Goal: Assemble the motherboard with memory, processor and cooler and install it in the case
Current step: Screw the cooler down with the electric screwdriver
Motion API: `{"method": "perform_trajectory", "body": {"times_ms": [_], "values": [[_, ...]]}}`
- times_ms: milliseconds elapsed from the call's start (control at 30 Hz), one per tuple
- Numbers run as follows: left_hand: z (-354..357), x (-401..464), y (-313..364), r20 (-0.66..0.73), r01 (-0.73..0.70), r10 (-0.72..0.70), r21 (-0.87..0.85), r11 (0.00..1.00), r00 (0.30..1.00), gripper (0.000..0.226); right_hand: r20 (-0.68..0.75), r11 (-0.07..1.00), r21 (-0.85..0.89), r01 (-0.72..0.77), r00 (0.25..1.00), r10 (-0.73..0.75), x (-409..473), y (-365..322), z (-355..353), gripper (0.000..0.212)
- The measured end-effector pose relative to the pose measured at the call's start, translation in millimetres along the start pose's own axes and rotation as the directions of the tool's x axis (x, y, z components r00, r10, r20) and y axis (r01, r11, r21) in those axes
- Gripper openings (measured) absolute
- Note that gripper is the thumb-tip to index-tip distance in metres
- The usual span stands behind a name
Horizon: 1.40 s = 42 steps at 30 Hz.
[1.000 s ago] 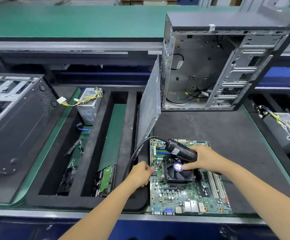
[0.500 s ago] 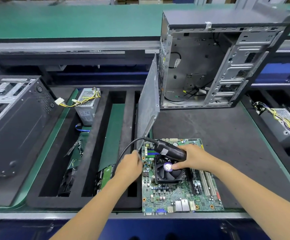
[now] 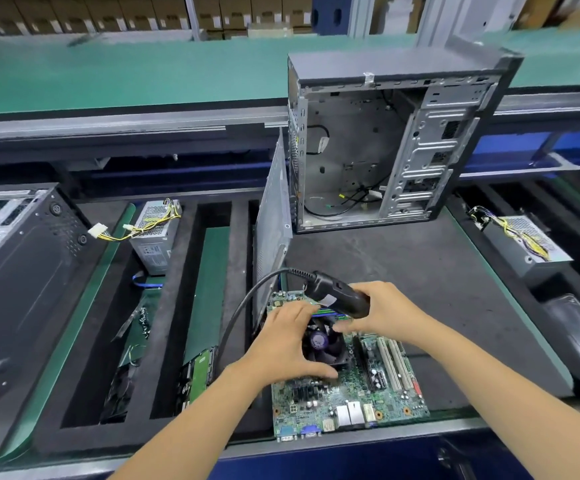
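Observation:
A green motherboard (image 3: 350,400) lies flat on the black mat near the front edge. A black fan cooler (image 3: 323,344) with a purple hub sits on it. My left hand (image 3: 281,344) grips the cooler's left side, thumb along its near edge and fingers over its top. My right hand (image 3: 382,313) holds a black corded electric screwdriver (image 3: 340,296) above the cooler's far side. An open, empty computer case (image 3: 378,147) stands upright behind the mat.
The case's side panel (image 3: 273,220) leans upright left of the board. A black foam tray (image 3: 164,341) on the left holds a power supply (image 3: 155,237) and a drive. Another case (image 3: 15,271) lies far left. A second power supply (image 3: 527,244) sits at right.
My left hand moved from the board's left edge onto the cooler and now grips it. My right hand with the screwdriver stays over the cooler. The view shifted slightly.

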<state>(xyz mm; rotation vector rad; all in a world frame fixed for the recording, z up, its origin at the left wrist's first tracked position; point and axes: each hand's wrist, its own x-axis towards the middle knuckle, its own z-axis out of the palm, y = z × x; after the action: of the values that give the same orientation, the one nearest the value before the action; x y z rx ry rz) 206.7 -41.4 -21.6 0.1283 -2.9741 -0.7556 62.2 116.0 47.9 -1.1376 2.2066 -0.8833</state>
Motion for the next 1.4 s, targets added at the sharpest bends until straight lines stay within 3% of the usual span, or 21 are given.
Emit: {"method": "perform_trajectory", "body": {"times_ms": [133, 233, 467, 667, 867, 1200, 1400], "values": [[-1, 4, 1, 0.057, 0.003, -0.001, -0.025, 1.000, 0.998, 0.095, -0.104, 0.990, 0.128, 0.051, 0.994, -0.038, -4, -10, -10, 0.027], [0, 4, 3, 0.077, 0.020, -0.020, -0.005, 1.000, 0.997, 0.098, -0.173, 0.963, 0.257, 0.082, 0.984, -0.037, -5, -20, -17, 0.026], [-2, 8, 6, 0.128, 0.054, -0.062, 0.062, 0.997, 0.990, 0.099, -0.337, 0.902, 0.382, 0.202, 0.939, -0.068, -7, -56, -36, 0.027], [-9, 16, 6, 0.222, 0.049, -0.084, 0.159, 0.986, 0.971, 0.083, -0.336, 0.856, 0.427, 0.293, 0.930, -0.151, -5, -87, -41, 0.023], [-14, 1, -13, 0.268, 0.053, -0.116, 0.230, 0.972, 0.956, 0.110, -0.313, 0.838, 0.456, 0.301, 0.935, -0.165, 0, -100, -31, 0.022], [-54, -53, -67, 0.239, 0.099, -0.162, 0.255, 0.962, 0.957, 0.105, -0.259, 0.859, 0.430, 0.279, 0.949, -0.179, 22, -154, 27, 0.022], [-81, -90, -107, 0.225, 0.144, -0.175, 0.151, 0.978, 0.958, 0.128, -0.321, 0.864, 0.433, 0.257, 0.940, -0.119, 39, -198, 74, 0.024]]}}
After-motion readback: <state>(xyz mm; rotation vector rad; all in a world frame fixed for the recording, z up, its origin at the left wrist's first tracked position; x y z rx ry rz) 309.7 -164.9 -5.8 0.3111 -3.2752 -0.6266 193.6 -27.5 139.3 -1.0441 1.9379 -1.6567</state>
